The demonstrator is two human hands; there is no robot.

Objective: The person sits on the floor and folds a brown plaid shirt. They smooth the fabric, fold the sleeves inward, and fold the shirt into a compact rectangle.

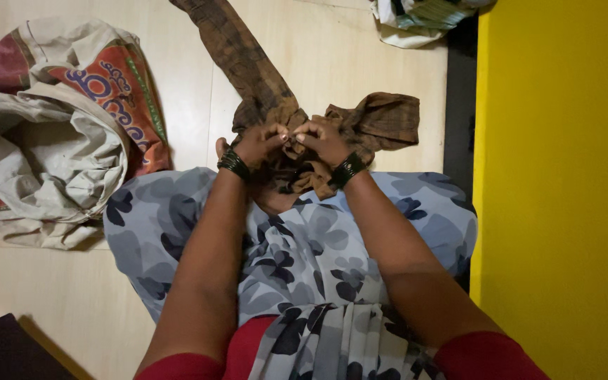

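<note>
A brown checked cloth (248, 63) lies on the pale floor in front of my knees, one long strip running away to the top and a folded part (385, 119) to the right. My left hand (258, 144) and my right hand (321, 139) meet at its bunched middle, both pinching the fabric with fingers closed. Dark bangles circle both wrists. My lap is covered by a grey cloth with dark flower shapes (304, 246).
A crumpled white sack with red and blue print (58, 127) lies at the left. A yellow wall (564, 190) stands at the right behind a dark strip. Another bundle of cloth (416, 17) sits at the top. A dark object (1, 352) fills the bottom left corner.
</note>
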